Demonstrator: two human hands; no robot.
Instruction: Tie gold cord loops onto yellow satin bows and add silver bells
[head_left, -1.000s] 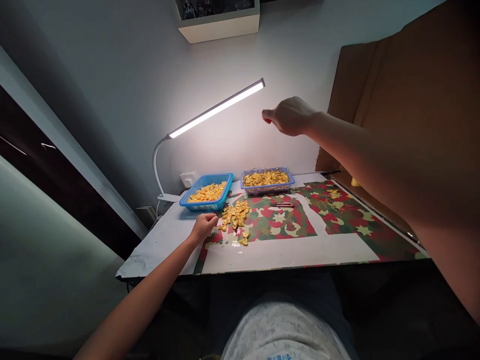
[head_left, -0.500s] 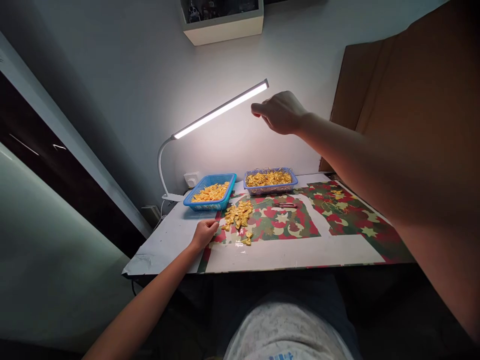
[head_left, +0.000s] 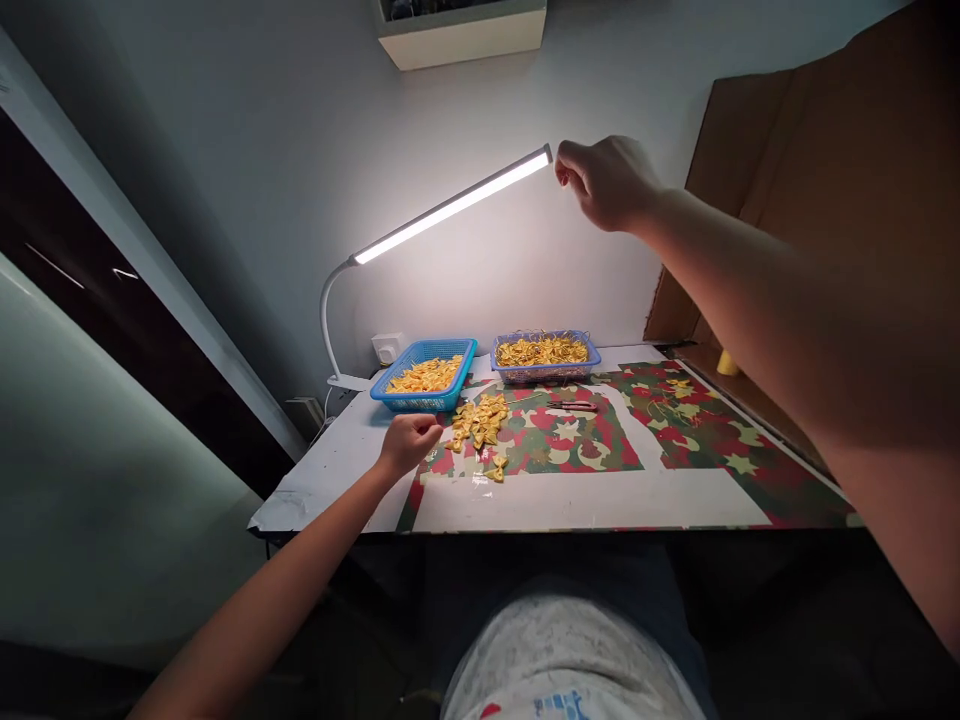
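Note:
My right hand (head_left: pixel 609 182) is raised well above the table, its curled fingers just right of the tip of a lit bar lamp (head_left: pixel 454 207). I cannot tell whether it touches the lamp, and anything inside those fingers is hidden. Low over the white part of the table, my left hand (head_left: pixel 406 444) is closed in a fist; its contents cannot be seen. Just right of that fist lies a loose pile of yellow bows (head_left: pixel 480 420). A single yellow bow (head_left: pixel 496 469) sits nearer the front edge.
A blue basket (head_left: pixel 467 365) of yellow bows stands at the back left. Beside it is a purple basket (head_left: pixel 546 374) of golden wire-stemmed pieces. Pliers (head_left: pixel 574 406) lie on the patterned table cover (head_left: pixel 540 455). Cardboard (head_left: pixel 825 160) rises at the right.
My right hand has moved right and upward, from below the lamp's tip to beside it. My left fist stays near the bow pile. The camera view has shifted slightly.

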